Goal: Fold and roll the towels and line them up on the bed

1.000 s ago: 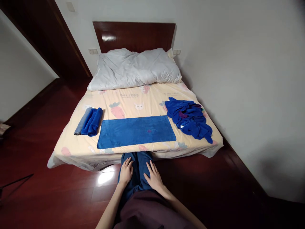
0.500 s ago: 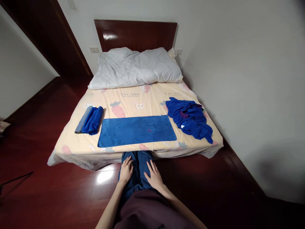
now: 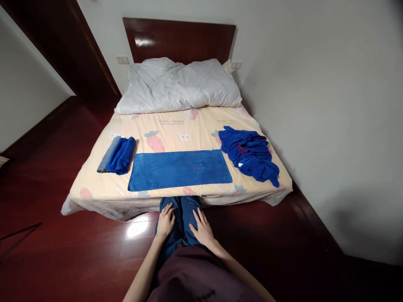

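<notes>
My left hand rests on my left thigh, fingers apart and holding nothing. On the other thigh lies my right hand, its fingers spread and empty. Beyond my knees, a blue towel is laid out flat near the front edge of the bed. To its left are rolled towels, a grey one beside a blue one. A crumpled heap of blue towels sits to the right, with a purple patch and a white tag showing. Neither hand touches any towel.
A bulky white quilt lies across the head of the bed, before a dark wooden headboard. A white wall runs along the right side. Dark red floor surrounds the bed's front and left. A thin black rod shows at far left.
The view has tilted down and shifted very slightly. Both hands stay on my thighs, and the towels have not moved.
</notes>
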Demonstrator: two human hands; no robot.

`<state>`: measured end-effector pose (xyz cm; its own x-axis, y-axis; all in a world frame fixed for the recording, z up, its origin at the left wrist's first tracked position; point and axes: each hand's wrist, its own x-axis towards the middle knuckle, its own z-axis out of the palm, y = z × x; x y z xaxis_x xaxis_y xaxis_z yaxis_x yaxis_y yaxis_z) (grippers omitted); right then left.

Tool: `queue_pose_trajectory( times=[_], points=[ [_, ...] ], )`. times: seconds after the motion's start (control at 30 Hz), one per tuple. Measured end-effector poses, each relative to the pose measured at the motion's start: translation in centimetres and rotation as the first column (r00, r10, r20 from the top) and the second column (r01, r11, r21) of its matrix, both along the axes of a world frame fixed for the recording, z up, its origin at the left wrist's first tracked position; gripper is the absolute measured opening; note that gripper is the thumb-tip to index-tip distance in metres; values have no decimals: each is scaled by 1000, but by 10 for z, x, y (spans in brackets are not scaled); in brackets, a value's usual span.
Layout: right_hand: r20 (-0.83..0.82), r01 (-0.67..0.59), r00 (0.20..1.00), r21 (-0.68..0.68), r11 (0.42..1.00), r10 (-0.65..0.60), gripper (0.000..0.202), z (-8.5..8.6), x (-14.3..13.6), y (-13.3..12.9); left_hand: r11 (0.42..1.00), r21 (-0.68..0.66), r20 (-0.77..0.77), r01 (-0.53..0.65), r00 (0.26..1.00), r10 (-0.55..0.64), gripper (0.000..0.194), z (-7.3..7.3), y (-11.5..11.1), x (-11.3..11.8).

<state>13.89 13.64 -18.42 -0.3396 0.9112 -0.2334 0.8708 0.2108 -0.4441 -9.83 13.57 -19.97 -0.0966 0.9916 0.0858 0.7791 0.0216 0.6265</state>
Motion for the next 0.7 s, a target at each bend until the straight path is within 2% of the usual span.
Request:
queue_pose_trajectory(
  times=[0.33,0.5,0.57,0.63,0.67,0.7],
  points=[
    [0,8,1000,-13,1000,-8,69,0,0,0,1000,-24,-1,5,1000,-5,36,2,1,0],
    [9,-2,1000,2,1000,2,70,-2,0,-2,999,-36,55,-10,998,12,35,4,0,1],
    [10,-2,1000,-12,1000,2,70,-1,0,-3,998,-53,128,-40,991,47,33,8,2,3],
    [16,-5,1000,-50,999,6,71,5,2,2,990,-94,279,-103,952,126,32,15,8,10],
    [21,-13,1000,-80,997,15,73,10,3,7,982,-126,393,-139,902,178,33,19,14,15],
    [20,-29,999,-118,993,32,73,17,5,17,971,-168,524,-170,819,234,34,23,21,22]
  ],
)
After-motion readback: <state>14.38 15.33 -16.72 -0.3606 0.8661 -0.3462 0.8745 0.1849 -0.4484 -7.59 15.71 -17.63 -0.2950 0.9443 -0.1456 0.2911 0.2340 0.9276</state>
